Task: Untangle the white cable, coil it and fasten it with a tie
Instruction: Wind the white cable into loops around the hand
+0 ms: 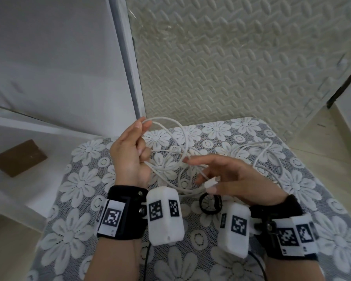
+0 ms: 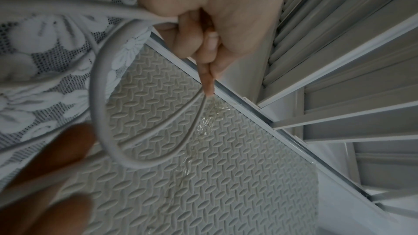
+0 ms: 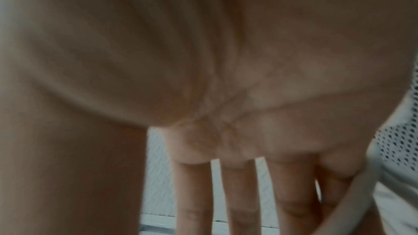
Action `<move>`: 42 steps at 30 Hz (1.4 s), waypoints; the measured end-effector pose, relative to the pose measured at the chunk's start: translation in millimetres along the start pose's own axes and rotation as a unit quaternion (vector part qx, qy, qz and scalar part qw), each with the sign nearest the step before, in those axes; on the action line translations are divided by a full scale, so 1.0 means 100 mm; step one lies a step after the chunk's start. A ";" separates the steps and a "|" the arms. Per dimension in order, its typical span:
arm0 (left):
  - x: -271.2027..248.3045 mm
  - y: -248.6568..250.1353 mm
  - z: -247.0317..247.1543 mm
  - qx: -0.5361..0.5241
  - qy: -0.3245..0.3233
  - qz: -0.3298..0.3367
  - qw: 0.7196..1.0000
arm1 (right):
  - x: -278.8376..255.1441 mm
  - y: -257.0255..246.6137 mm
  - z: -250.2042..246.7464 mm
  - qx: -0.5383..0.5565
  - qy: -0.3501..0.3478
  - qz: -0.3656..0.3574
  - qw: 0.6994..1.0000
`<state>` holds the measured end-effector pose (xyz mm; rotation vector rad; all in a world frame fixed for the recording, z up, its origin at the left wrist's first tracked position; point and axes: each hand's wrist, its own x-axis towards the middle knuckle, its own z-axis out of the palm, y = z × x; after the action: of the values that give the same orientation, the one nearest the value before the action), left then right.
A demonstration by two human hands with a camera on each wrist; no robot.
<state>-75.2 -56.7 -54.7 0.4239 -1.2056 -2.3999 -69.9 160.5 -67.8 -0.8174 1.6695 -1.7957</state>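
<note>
The white cable (image 1: 164, 118) lies in tangled loops over the lace-covered table (image 1: 322, 199). My left hand (image 1: 130, 155) is raised; thumb and forefinger pinch the top of one loop and the lower fingers curl round two strands. In the left wrist view that loop (image 2: 99, 96) hangs below my left hand (image 2: 226, 24). My right hand (image 1: 221, 173) reaches left into the tangle with straight, spread fingers. The cable's white plug (image 1: 211, 182) shows at its thumb tip. In the right wrist view the cable (image 3: 353, 194) crosses beside the little finger of my right hand (image 3: 226, 78). A black ring tie (image 1: 210, 205) lies on the cloth under the right hand.
A white shelf at the left carries a brown block (image 1: 18, 157). A textured foam mat (image 1: 231, 67) stands behind the table, next to a white frame post (image 1: 128, 67). The table's far edge lies just past the cable loops.
</note>
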 end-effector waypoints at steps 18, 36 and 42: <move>0.01 -0.03 0.00 -0.004 0.048 -0.014 0.999 | 0.06 0.02 0.08 -0.022 0.005 -0.022 1.000; -0.13 -0.07 0.17 0.030 -0.112 -0.012 0.993 | 0.16 0.05 0.08 0.073 0.259 -0.080 0.960; -0.15 -0.08 0.17 0.047 -0.151 -0.010 0.987 | 0.16 0.08 0.05 0.062 0.279 -0.078 0.955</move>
<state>-71.9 -33.9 -50.6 0.0992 -1.4517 -2.4952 -76.8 145.0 -74.7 -0.4098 1.8347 -2.3755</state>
